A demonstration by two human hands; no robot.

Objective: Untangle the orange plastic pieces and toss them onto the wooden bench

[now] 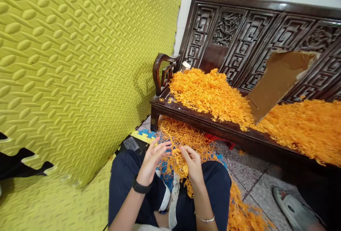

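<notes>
My left hand [152,158], with a black band on its wrist, is raised over my lap. Its fingers are stretched out and apart. Facing it, my right hand [194,161] has thumb and forefinger pinched on an orange branched strand [177,154] that looks like plastic. More of the strand hangs below those fingertips, between my knees. My left fingertips come close to its upper part; whether they touch it I cannot tell. A tangled heap of orange strands [186,133] lies on the floor just beyond both hands.
A dark carved wooden bench [183,108] holds a pile of small orange pieces [210,91] and another pile [306,124], with a cardboard sheet [279,78] between them. A yellow foam mat [93,64] stands at the left. A person's slippered foot [293,206] is at lower right.
</notes>
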